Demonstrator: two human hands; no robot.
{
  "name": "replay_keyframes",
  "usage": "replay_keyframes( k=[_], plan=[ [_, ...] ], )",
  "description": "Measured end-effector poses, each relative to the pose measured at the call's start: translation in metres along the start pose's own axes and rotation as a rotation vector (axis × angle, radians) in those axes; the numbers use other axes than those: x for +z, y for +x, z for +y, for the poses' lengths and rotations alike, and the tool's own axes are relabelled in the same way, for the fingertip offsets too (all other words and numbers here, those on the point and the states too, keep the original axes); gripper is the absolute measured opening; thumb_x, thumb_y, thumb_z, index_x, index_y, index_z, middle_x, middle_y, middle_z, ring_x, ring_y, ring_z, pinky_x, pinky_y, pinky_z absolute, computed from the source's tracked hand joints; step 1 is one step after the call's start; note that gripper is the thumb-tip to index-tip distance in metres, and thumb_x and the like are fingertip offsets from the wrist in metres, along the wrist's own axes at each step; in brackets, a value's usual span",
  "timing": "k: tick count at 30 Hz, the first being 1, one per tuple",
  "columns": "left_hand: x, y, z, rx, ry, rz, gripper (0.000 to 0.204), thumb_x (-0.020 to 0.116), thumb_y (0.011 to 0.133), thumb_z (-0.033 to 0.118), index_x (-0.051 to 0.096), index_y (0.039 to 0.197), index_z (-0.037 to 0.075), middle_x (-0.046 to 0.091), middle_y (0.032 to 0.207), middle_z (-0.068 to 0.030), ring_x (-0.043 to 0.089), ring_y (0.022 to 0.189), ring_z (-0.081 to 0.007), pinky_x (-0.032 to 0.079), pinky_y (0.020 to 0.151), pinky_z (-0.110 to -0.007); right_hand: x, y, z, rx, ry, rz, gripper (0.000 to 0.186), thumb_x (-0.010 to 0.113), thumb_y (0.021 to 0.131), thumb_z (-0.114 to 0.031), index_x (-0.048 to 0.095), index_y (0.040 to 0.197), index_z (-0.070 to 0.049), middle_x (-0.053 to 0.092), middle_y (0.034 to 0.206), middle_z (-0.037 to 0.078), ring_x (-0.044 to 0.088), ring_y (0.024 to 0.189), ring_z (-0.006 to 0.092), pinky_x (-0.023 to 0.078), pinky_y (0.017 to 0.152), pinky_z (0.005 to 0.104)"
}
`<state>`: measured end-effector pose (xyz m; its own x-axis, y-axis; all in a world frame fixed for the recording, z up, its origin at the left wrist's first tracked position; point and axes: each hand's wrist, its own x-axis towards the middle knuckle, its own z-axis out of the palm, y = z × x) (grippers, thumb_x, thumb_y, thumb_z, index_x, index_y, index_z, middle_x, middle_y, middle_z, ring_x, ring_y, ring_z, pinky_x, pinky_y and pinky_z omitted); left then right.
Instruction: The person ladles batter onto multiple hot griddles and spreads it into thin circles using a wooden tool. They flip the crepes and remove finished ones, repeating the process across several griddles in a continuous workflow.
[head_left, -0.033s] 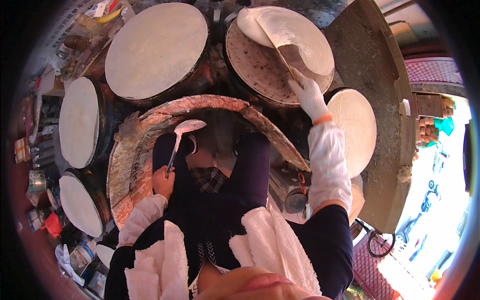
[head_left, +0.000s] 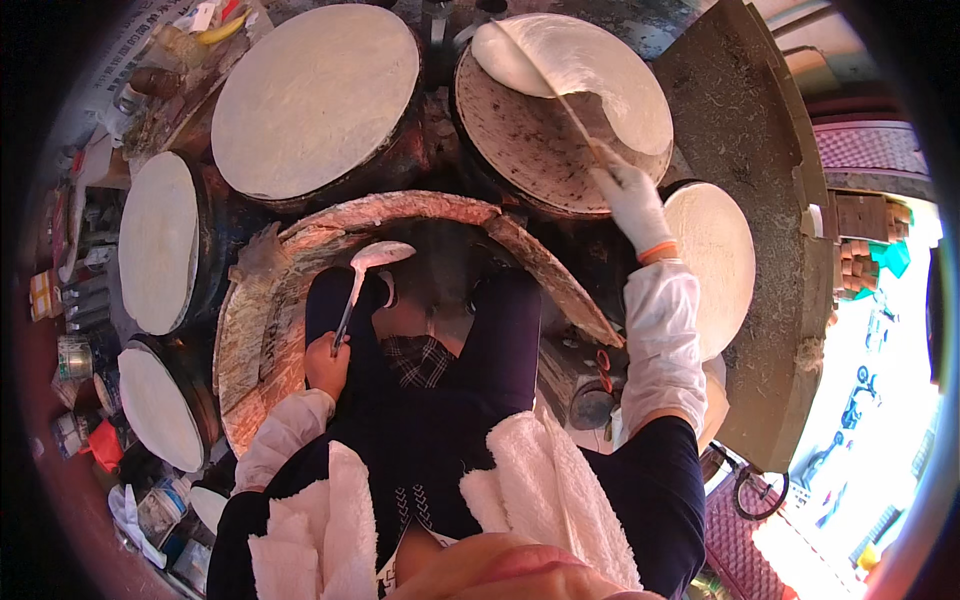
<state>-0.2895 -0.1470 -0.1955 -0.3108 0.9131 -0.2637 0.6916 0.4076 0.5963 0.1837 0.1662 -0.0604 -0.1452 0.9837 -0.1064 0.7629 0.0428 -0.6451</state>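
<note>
My right hand (head_left: 632, 205), in a white glove, is closed on the handle of a long thin spreader (head_left: 550, 90). Its far end lies in white batter (head_left: 610, 75) that covers the back and right of a round griddle (head_left: 515, 140); the dark, speckled front left of that griddle shows bare. Bare and low over my left thigh, my left hand (head_left: 326, 364) grips the dark handle of a ladle (head_left: 380, 254). The ladle's bowl is coated in pale batter and hangs above the curved ledge's inner side, away from the griddles.
Several other round griddles carry pale flat sheets: a large one (head_left: 316, 100) at back left, others (head_left: 160, 245) down the left, one (head_left: 708, 270) at right. A crusted curved ledge (head_left: 400, 206) rings my knees. A tall cardboard screen (head_left: 750, 210) stands on the right.
My right hand has shifted slightly to the right and nearer to me with the spreader. My left hand and the ladle have hardly moved.
</note>
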Motion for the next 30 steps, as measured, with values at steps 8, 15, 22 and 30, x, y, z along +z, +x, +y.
replay_keyframes(
  k=[8, 15, 22, 30],
  plan=[
    [0.000, -0.005, 0.000, 0.074, -0.001, 0.002, 0.018, 0.063, 0.084, 0.018, 0.073, 0.092, 0.006, 0.063, 0.071, -0.0151, 0.062, 0.068, -0.0321, 0.046, 0.062, -0.043, -0.045, 0.117, 0.027, 0.109, -0.020, 0.104, 0.054, 0.068, 0.090, -0.032, 0.060, 0.133, 0.000, 0.072, 0.111, 0.021, 0.070, 0.100, 0.0302, 0.051, 0.091, 0.0351],
    [-0.007, -0.020, 0.003, -0.012, -0.032, -0.011, 0.017, 0.062, 0.082, 0.017, 0.071, 0.089, 0.006, 0.065, 0.077, -0.0172, 0.064, 0.079, -0.0379, 0.048, 0.070, -0.047, -0.006, 0.085, 0.009, -0.422, -0.087, 0.009, 0.044, 0.064, 0.094, -0.029, 0.063, 0.131, -0.004, 0.072, 0.113, 0.019, 0.067, 0.108, 0.0318, 0.047, 0.099, 0.0349],
    [-0.004, -0.018, 0.004, 0.076, -0.008, 0.048, 0.018, 0.062, 0.083, 0.019, 0.072, 0.090, 0.006, 0.066, 0.080, -0.0169, 0.065, 0.081, -0.0376, 0.049, 0.073, -0.046, -0.031, 0.107, 0.014, 0.150, -0.020, -0.187, 0.045, 0.063, 0.094, -0.032, 0.064, 0.130, -0.007, 0.070, 0.115, 0.021, 0.068, 0.108, 0.0303, 0.050, 0.095, 0.0349],
    [-0.011, -0.026, 0.005, -0.011, 0.014, 0.048, 0.017, 0.062, 0.085, 0.019, 0.072, 0.092, 0.007, 0.068, 0.085, -0.0178, 0.066, 0.083, -0.0371, 0.050, 0.074, -0.046, -0.014, -0.051, -0.020, -0.045, -0.023, -0.202, 0.048, 0.061, 0.097, -0.024, 0.054, 0.140, -0.003, 0.068, 0.123, 0.022, 0.065, 0.118, 0.0242, 0.046, 0.101, 0.0325]
  ],
)
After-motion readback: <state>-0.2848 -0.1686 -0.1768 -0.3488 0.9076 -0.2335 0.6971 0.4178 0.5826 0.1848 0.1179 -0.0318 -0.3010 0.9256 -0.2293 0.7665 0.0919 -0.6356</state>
